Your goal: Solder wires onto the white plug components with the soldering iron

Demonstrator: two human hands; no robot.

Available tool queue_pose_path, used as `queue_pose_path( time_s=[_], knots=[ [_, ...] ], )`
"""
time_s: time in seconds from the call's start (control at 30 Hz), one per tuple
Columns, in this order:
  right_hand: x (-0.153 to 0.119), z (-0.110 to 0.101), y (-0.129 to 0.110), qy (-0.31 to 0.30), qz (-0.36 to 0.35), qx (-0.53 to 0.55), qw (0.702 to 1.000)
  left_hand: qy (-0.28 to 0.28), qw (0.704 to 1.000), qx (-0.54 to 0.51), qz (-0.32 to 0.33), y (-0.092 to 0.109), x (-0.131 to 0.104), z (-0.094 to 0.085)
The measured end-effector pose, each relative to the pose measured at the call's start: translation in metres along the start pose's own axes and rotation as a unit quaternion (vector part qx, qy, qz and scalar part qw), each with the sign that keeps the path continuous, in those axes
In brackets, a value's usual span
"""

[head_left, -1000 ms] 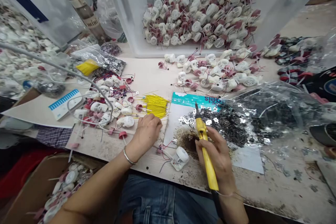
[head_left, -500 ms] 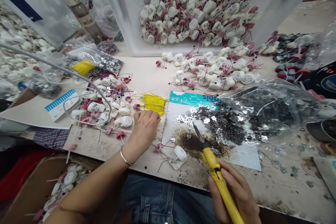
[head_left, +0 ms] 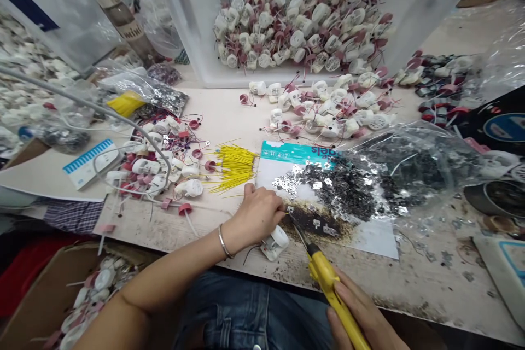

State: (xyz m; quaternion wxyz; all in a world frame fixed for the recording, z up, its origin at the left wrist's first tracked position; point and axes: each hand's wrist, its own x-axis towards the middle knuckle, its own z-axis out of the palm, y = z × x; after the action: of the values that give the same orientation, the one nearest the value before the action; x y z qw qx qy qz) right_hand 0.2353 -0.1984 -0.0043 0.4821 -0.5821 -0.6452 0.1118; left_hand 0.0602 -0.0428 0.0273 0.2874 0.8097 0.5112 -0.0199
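Note:
My right hand [head_left: 361, 311] is wrapped round the yellow handle of a soldering iron [head_left: 322, 265]. The iron's dark tip points up and left, close to the fingertips of my left hand [head_left: 262, 213]. Those fingers are pinched on a thin yellow wire, of which only a little shows. Partly behind my left hand, a white plastic motor unit [head_left: 274, 243] lies on the table. Just beyond that hand is a fanned bundle of yellow wires [head_left: 235, 164]. Small silvery metal plates [head_left: 287, 181] lie heaped on a sheet with a brown-stained patch [head_left: 303, 219].
A large clear bin [head_left: 200, 60] full of white and pink parts stands at the back, with more units [head_left: 328, 112] in front. Pink and white parts [head_left: 145, 167] lie left, under a looping grey cable [head_left: 118, 116]. A plastic bag [head_left: 430, 158] spreads right, near a metal tin [head_left: 492, 197].
My left hand has moved right and nearer, from the yellow wires to beside the soldering iron's tip. The iron's tip has dropped from the plates to the stained patch.

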Motion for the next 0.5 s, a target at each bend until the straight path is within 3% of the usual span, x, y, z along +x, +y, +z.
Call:
queue_pose_path(
  time_s=[0.17,0.4,0.5],
  knots=[
    [0.0023,0.0003,0.004,-0.041,-0.063,-0.003,0.997,0.012,0.999,0.032,0.001,0.0016,0.0021,0.0033],
    [-0.0031,0.001,-0.0053,0.036,0.02,-0.015,0.999,0.011,1.0,0.024,-0.012,0.006,0.0001,0.0004],
    [-0.0022,0.0023,-0.001,0.027,-0.002,-0.018,0.999,0.015,0.999,0.025,-0.015,0.0058,0.002,0.0012]
  ],
)
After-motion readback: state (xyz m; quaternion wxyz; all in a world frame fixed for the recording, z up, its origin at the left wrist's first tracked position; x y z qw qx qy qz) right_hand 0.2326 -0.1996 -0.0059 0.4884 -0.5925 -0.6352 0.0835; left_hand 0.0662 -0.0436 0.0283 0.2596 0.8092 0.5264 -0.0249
